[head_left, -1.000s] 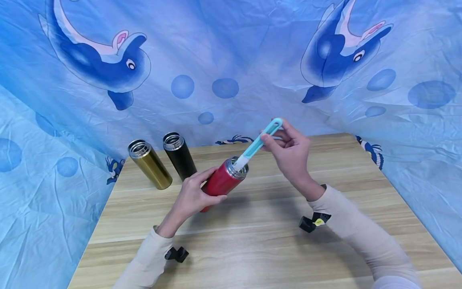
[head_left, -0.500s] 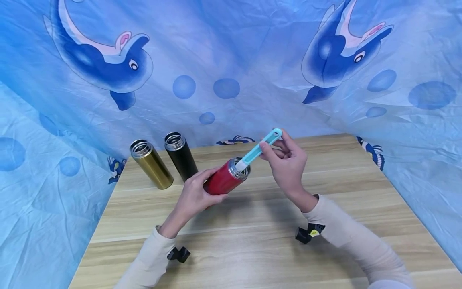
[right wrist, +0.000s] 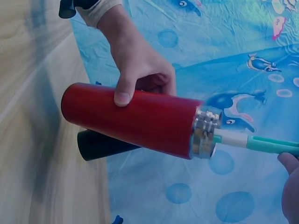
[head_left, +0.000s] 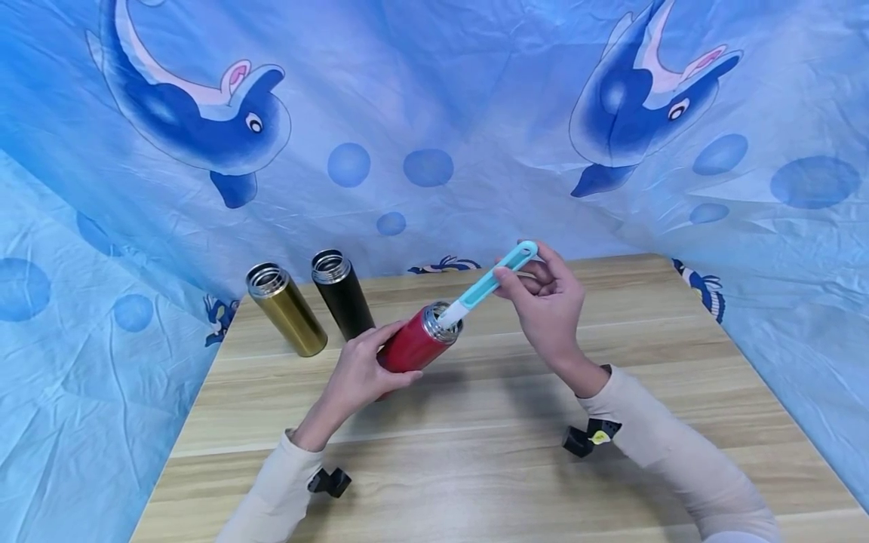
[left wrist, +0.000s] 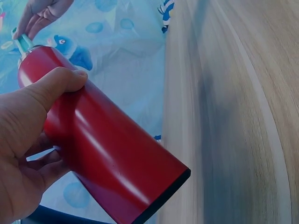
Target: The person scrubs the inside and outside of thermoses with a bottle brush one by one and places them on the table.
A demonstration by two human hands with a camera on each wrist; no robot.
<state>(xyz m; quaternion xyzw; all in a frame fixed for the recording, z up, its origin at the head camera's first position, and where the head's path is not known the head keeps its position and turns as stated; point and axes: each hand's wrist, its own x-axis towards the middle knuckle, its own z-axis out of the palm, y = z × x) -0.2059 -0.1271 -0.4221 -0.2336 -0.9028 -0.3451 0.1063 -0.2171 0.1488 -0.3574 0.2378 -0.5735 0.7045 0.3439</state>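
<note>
A red thermos bottle (head_left: 416, 341), lidless with a steel threaded neck, is tilted toward the right in the head view. My left hand (head_left: 360, 369) grips its body, thumb on the near side and fingers behind. Between thumb and fingers, my right hand (head_left: 548, 305) pinches the turquoise handle of a bottle brush (head_left: 490, 283). Its white shaft goes into the bottle's mouth, and the head of the brush is hidden inside. The left wrist view shows the bottle's dark base (left wrist: 161, 198) held above the wooden table.
A gold bottle (head_left: 288, 313) and a black bottle (head_left: 345, 298), both lidless, stand upright at the back left of the wooden table (head_left: 462, 467). Blue dolphin-print cloth (head_left: 475, 98) hangs behind and along the sides. Small black cameras sit on both wrists.
The brush first slid deeper into the red bottle, then came partly back out as my right hand moved up and right. The bottle's mouth has dipped slightly lower and left.
</note>
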